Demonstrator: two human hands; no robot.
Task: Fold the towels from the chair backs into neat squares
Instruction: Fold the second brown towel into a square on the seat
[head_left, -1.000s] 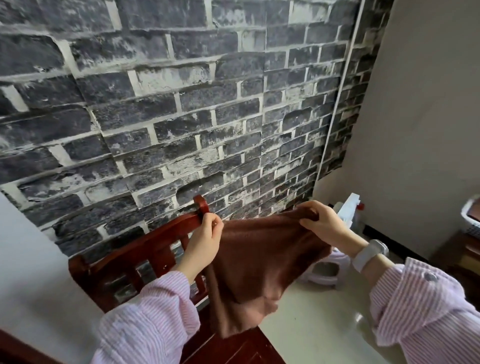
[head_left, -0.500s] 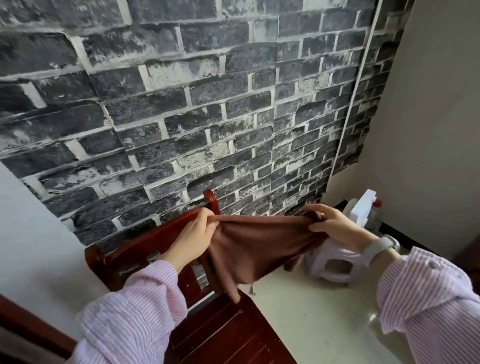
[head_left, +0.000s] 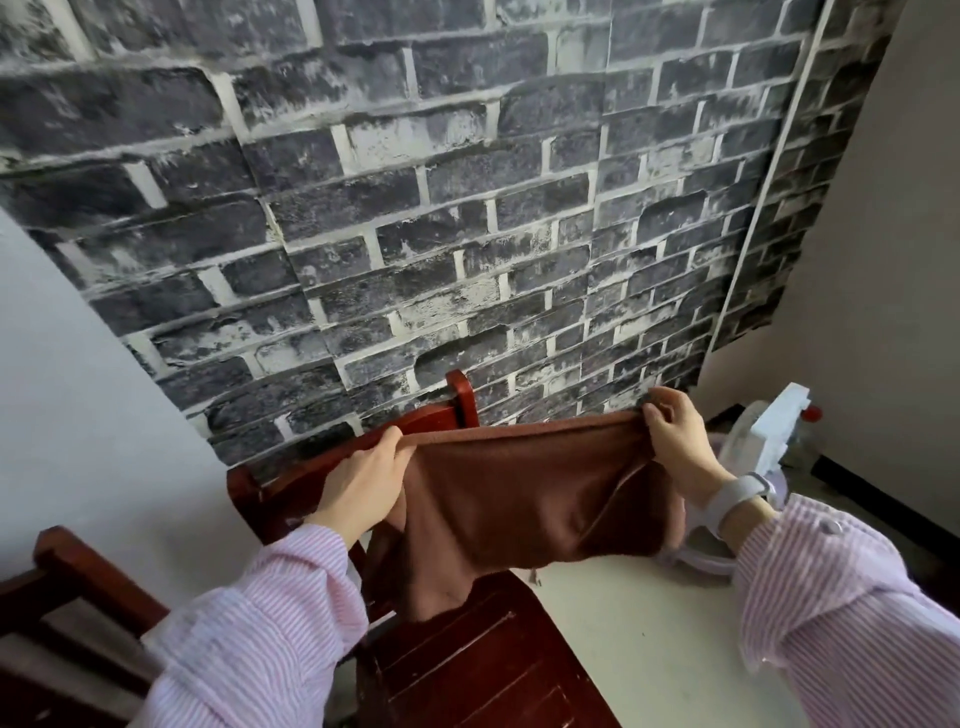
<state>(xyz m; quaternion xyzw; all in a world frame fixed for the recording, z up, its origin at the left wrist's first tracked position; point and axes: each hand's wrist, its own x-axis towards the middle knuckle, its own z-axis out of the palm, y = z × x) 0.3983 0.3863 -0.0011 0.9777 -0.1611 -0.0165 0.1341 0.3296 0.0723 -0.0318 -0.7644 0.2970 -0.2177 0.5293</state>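
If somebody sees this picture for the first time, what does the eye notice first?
First, the brown towel, stretched in the middle between the left hand and the right hand, each gripping a top corner. Behind it stands a red wooden chair, and the dark brick-pattern wall fills the upper picture.

Chair (head_left: 457, 649) below towel (head_left: 524, 499); stool (head_left: 696, 553) right; wall (head_left: 415, 234) behind.

A dark grey brick-patterned wall (head_left: 467, 208) fills the background, meeting a plain pale wall (head_left: 893, 260) at the right. Below lies a pale floor (head_left: 649, 639). A second red wooden chair (head_left: 67, 577) stands at the left edge.
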